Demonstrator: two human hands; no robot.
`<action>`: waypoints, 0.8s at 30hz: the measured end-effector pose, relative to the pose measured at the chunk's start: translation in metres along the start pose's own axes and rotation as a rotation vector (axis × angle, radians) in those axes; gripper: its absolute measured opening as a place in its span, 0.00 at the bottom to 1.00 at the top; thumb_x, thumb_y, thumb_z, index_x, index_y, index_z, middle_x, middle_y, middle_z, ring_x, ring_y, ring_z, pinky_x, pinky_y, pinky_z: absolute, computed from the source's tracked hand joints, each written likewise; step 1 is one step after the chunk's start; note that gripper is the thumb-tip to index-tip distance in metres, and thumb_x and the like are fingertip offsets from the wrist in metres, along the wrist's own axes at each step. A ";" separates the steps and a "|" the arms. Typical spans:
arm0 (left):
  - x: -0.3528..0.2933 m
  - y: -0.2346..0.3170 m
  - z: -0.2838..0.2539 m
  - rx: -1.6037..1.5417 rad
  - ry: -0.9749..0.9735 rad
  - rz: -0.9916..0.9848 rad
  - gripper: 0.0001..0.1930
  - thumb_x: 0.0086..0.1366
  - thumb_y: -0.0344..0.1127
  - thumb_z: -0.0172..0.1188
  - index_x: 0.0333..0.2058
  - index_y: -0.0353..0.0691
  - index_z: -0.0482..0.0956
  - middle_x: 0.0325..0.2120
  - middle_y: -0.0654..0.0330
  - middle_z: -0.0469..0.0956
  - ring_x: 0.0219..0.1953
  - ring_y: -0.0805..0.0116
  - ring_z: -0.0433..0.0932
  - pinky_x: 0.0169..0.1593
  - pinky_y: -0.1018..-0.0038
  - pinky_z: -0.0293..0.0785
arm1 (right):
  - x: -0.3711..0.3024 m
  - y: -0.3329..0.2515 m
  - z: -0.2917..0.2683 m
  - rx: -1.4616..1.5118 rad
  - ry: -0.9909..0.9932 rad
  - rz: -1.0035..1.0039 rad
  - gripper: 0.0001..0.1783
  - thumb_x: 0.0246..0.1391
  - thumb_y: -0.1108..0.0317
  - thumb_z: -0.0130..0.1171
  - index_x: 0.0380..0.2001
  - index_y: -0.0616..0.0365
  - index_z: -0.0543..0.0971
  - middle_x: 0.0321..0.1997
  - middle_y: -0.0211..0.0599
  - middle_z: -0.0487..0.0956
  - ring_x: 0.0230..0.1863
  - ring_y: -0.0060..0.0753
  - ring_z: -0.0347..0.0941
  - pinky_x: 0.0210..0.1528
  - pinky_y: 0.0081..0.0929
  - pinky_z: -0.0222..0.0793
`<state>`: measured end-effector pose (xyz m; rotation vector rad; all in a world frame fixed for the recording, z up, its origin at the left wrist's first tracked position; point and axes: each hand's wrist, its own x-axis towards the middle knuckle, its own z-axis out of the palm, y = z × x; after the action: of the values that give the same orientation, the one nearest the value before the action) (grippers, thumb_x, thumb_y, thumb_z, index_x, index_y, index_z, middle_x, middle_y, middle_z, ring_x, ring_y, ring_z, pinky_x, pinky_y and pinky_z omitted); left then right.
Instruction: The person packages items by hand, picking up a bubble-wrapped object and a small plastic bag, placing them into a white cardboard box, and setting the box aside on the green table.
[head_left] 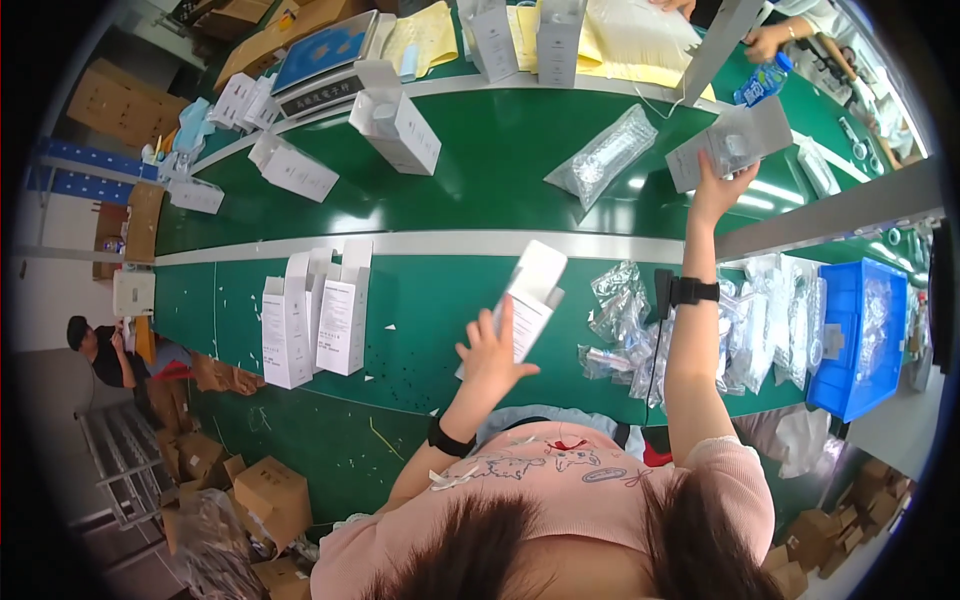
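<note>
On the near green bench stands a white carton [530,325] with its top flap raised. My left hand [488,362] is beside it, fingers spread, one finger overlapping the carton's side; whether it touches is hard to tell. My right hand [718,186] reaches far over to the right, its fingers on another open white box [690,163] with something clear and round at its mouth. Clear plastic-wrapped pieces [625,340] lie between my arms. Left of my left hand, several open white cartons [340,325] stand together.
A blue bin [860,345] holds clear packets at the right, behind a metal post [840,215]. Across the rail are a bubble-wrapped packet [605,155], more white boxes [398,130] and a blue-labelled bottle [763,80]. Another person's hand [766,42] shows at top right.
</note>
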<state>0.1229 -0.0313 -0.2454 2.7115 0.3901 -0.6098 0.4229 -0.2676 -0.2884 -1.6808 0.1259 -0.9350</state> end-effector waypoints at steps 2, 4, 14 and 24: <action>0.014 0.000 -0.002 -0.091 -0.012 0.032 0.55 0.38 0.47 0.70 0.61 0.41 0.44 0.48 0.45 0.59 0.49 0.47 0.59 0.48 0.56 0.62 | 0.009 0.030 -0.009 -0.084 -0.031 -0.012 0.45 0.35 0.71 0.66 0.57 0.65 0.54 0.55 0.48 0.60 0.56 0.41 0.57 0.56 0.33 0.53; 0.027 -0.002 -0.005 -0.275 -0.034 0.064 0.54 0.40 0.50 0.69 0.60 0.38 0.44 0.49 0.44 0.59 0.50 0.47 0.59 0.50 0.57 0.61 | 0.010 0.036 -0.011 -0.236 -0.116 -0.025 0.44 0.38 0.69 0.64 0.57 0.66 0.52 0.57 0.54 0.58 0.57 0.51 0.56 0.57 0.39 0.51; 0.080 -0.019 0.031 -0.380 0.080 0.403 0.42 0.50 0.46 0.62 0.57 0.33 0.49 0.54 0.40 0.56 0.56 0.42 0.55 0.57 0.57 0.54 | -0.059 -0.039 0.071 -0.520 -0.776 -0.124 0.24 0.53 0.59 0.48 0.49 0.62 0.66 0.37 0.50 0.76 0.40 0.56 0.72 0.43 0.40 0.67; 0.056 -0.027 0.008 -0.646 0.134 0.334 0.40 0.46 0.42 0.67 0.53 0.33 0.54 0.54 0.42 0.56 0.55 0.46 0.61 0.57 0.64 0.58 | -0.069 0.037 0.150 -0.726 -1.002 0.239 0.40 0.42 0.48 0.56 0.55 0.60 0.58 0.50 0.57 0.69 0.51 0.56 0.66 0.50 0.41 0.63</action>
<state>0.1597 0.0004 -0.2844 2.1251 0.1243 -0.1628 0.4848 -0.1279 -0.3595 -2.5457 -0.0223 0.2554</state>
